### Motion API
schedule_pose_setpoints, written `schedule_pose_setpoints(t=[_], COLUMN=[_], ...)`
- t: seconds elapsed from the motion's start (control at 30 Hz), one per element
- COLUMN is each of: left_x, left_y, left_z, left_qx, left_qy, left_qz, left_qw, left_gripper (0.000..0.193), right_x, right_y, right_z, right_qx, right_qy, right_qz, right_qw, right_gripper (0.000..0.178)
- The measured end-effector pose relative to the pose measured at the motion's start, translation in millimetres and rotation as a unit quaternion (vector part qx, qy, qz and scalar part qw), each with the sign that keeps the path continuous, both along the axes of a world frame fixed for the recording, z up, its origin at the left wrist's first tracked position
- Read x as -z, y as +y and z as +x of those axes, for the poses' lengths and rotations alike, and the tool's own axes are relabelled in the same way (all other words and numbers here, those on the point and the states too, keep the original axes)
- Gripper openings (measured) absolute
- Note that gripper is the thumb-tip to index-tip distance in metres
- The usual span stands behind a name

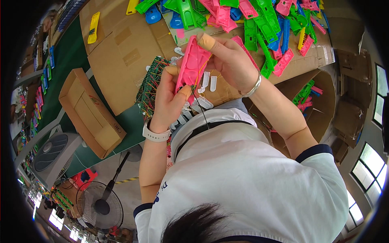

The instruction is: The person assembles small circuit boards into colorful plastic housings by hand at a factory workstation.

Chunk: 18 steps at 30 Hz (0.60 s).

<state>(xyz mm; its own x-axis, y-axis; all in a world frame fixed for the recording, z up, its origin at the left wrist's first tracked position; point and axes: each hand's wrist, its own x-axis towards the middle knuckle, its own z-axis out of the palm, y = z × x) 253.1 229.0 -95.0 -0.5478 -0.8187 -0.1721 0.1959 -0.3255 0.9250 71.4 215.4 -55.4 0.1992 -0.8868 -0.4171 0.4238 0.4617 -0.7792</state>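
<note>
A long pink plastic shell [193, 65] is held up, tilted, between my two hands, its hollow ribbed inside facing me. My left hand [167, 97] grips its lower left end, thumb pressed near thin wires. My right hand [233, 60] pinches the upper end with the thumb. Tan covers wrap several of my fingertips. Yellow and dark wires [199, 75] run along the shell, and a dark one hangs toward my waist. Beside my left hand lies a stack of green circuit boards [150, 83] with red and yellow wires. Small white plastic parts [213, 83] lie below the shell.
Green, pink, blue and yellow shells [263, 24] are heaped at the back of the cardboard-covered table [117, 60]. One yellow shell [93, 28] lies apart at left. An open cardboard tray [93, 117] sits left. At right stands a carton [324, 117] holding shells. Fans [101, 206] stand lower left.
</note>
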Motion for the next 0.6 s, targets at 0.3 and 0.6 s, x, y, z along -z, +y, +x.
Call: schedule_pose_setpoints(t=[0.3,0.6], left_x=[-11,0], left_y=[-10,-13], left_z=[-2,-9], left_qx=[-0.136,-0.189], left_qy=[0.08,-0.028], left_qz=[0.126,-0.017], left_qw=[0.979,0.981], left_gripper=[0.031,0.031], right_x=[15,30], right_y=[17,9], right_z=[25,39], right_qx=[0.017,0.081], right_qy=[0.438,0.522], right_qz=[-0.363,-0.394], right_qw=[0.822,0.752], right_gripper=[0.031,0.016])
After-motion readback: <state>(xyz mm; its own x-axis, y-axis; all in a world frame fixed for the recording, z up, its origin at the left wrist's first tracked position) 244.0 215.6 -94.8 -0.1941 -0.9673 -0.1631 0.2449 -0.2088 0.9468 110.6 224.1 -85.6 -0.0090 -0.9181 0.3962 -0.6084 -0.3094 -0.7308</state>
